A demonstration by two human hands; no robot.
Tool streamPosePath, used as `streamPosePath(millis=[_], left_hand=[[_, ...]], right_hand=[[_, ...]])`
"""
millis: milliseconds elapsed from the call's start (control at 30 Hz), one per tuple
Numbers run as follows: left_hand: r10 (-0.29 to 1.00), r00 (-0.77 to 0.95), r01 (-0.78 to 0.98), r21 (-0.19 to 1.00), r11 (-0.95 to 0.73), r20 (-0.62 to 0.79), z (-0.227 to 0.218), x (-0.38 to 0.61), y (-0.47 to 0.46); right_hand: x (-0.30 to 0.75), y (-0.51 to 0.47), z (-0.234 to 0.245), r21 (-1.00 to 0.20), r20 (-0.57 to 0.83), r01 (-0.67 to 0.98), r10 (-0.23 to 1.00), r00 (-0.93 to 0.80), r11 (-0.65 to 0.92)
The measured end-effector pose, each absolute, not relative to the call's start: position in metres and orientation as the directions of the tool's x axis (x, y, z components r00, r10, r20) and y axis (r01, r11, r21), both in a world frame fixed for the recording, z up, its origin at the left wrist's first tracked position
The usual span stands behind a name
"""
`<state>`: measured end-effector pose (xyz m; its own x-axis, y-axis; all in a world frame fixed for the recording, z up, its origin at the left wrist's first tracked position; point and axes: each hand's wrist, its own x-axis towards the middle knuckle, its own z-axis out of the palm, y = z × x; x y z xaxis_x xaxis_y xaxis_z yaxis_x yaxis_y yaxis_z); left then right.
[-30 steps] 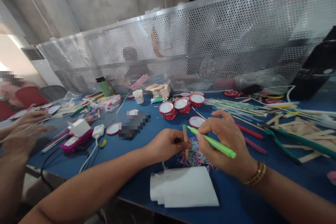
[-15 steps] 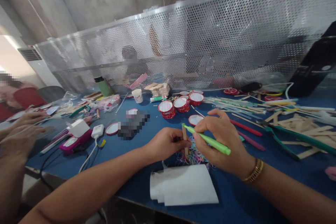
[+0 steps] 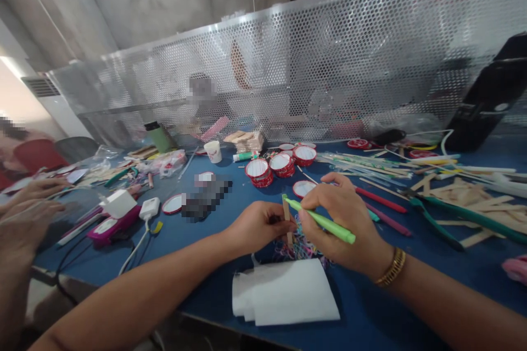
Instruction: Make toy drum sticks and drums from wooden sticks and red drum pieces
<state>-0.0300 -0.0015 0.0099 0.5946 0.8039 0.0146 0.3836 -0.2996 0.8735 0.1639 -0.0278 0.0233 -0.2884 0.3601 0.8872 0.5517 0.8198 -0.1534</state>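
Note:
My left hand (image 3: 263,226) is closed on a wooden craft stick (image 3: 287,214), which it holds upright between thumb and fingers. The top end of the stick looks green. In my right hand (image 3: 340,219) is a light green marker (image 3: 329,225), its tip at or very near the top of the stick. Below the hands lies a tangle of colourful thin loops (image 3: 294,249), partly covered by my fingers. A folded white cloth (image 3: 288,293) lies at the table's near edge, just under them.
Small red-sided drums (image 3: 259,173) stand beyond my hands. Green-handled pliers (image 3: 440,225) and loose craft sticks (image 3: 477,203) lie to the right. A charger (image 3: 119,204) with cables is at left, near another person's hands (image 3: 33,214). A perforated metal screen (image 3: 263,66) borders the back.
The whole view has shifted slightly. Both hands keep their grips, and the marker tip stays by the top of the stick.

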Motion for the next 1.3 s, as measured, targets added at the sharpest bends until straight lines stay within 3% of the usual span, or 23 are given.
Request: streamPosePath(millis=[500, 733, 967, 1300], left_hand=[[0.774, 0.630, 0.342, 0.875, -0.342, 0.056, 0.0088, -0.0302, -0.0012], [0.804, 0.594, 0.409, 0.849, -0.335, 0.031, 0.0080, -0.0313, -0.0006], [0.785, 0.619, 0.340, 0.890, -0.304, 0.032, 0.0095, -0.0308, -0.0028], [0.807, 0.589, 0.415, 0.843, -0.341, 0.037, 0.0047, -0.0318, 0.0011]], right_hand=[[0.1650, -0.0276, 0.0211, -0.167, 0.890, 0.577, 0.374, -0.261, 0.799], [0.1645, -0.0284, 0.0227, -0.161, 0.882, 0.557, 0.372, -0.289, 0.815], [0.1649, -0.0280, 0.0231, -0.160, 0.897, 0.558, 0.355, -0.262, 0.814], [0.1664, -0.0255, 0.0231, -0.172, 0.899, 0.568, 0.364, -0.244, 0.805]])
